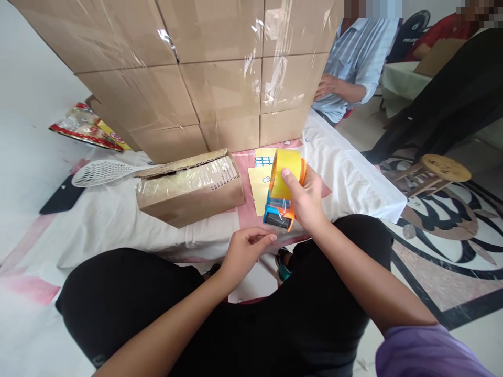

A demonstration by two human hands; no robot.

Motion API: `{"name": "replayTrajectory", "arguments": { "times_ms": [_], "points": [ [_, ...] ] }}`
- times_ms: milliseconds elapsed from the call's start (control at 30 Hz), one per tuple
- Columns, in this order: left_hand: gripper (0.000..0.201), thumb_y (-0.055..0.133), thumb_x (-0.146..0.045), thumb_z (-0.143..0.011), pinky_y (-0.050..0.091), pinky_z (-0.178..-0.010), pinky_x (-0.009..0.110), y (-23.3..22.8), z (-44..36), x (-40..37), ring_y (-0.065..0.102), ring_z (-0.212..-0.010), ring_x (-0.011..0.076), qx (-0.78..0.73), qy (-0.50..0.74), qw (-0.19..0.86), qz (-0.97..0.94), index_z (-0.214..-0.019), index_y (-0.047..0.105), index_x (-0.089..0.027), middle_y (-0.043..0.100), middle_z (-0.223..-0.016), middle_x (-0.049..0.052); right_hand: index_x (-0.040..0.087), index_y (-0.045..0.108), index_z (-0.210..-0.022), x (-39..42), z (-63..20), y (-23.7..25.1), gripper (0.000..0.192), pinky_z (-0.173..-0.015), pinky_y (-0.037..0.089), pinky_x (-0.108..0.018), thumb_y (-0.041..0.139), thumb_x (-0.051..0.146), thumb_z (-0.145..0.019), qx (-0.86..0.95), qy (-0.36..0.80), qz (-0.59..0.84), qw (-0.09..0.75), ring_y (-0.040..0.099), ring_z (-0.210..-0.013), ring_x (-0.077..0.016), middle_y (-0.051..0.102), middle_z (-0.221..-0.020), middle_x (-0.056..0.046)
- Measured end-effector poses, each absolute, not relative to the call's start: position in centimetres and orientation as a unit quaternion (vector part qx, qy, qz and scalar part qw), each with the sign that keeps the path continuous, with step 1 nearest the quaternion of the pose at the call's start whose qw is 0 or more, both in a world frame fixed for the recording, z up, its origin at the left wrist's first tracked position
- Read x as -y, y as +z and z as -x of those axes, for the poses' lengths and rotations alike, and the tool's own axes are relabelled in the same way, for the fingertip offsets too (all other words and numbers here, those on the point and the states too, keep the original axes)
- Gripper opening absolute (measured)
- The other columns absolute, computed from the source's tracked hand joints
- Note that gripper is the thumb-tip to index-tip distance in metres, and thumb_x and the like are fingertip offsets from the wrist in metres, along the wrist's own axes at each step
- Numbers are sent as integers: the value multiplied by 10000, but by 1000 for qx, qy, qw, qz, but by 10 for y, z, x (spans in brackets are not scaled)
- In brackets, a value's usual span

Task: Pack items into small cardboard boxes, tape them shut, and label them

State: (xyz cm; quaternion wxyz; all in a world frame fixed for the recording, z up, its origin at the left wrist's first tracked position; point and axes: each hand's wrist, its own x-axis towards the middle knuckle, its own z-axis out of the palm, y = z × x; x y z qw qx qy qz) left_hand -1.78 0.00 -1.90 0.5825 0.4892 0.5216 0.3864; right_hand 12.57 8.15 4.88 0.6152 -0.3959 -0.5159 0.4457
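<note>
R hand (304, 201) grips tape dispenser (282, 191), thumb atop.

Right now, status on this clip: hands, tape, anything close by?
Right hand gripping tape dispenser. Left hand just below it, fingers pinched, holding nothing I can see. Small box beside it, apart.

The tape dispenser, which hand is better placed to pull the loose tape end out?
Likely the left hand: it is free, fingers pinched just below the tape dispenser, near its lower mouth. The right hand is already wrapped around the roll, holding the dispenser up.
</note>
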Motion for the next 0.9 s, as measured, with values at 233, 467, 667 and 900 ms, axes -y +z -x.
{"name": "replayTrajectory", "arguments": {
  "times_ms": [233, 467, 667, 900],
  "points": [
    [189, 687, -353, -840, 399, -575, 237, -20, 18, -3, 568, -615, 152, -517, 393, 493, -579, -800, 789, -199, 676, -657, -18, 216, 615, -918, -73, -126, 53, 385, -573, 546, -320, 717, 583, -854, 525, 531, 365, 556, 638, -653, -180, 647, -782, -20],
    [180, 679, -314, -822, 375, -583, 244, -24, 35, -16, 546, -576, 154, -568, 386, 395, -610, -704, 766, -210, 649, -594, -2, 208, 633, -945, -78, -135, 63, 448, -635, 592, -394, 607, 652, -895, 476, 561, 380, 561, 708, -767, -258, 677, -797, -61],
    [251, 705, -428, -839, 462, -610, 252, -20, 46, -24, 601, -636, 158, -571, 429, 435, -549, -778, 792, -200, 734, -729, 26, 238, 627, -1005, -94, -166, 66, 405, -720, 596, -393, 664, 619, -872, 535, 339, 390, 668, 709, -916, -269, 679, -906, -70],
    [289, 784, -463, -741, 273, -363, 208, 4, 46, -23, 332, -393, 64, -572, 458, 500, -462, -740, 769, -175, 475, -476, -55, 193, 644, -943, -161, -199, 23, 464, -668, 587, -345, 772, 599, -760, 489, 385, 478, 620, 687, -746, -194, 688, -847, -49]
  ]
}}
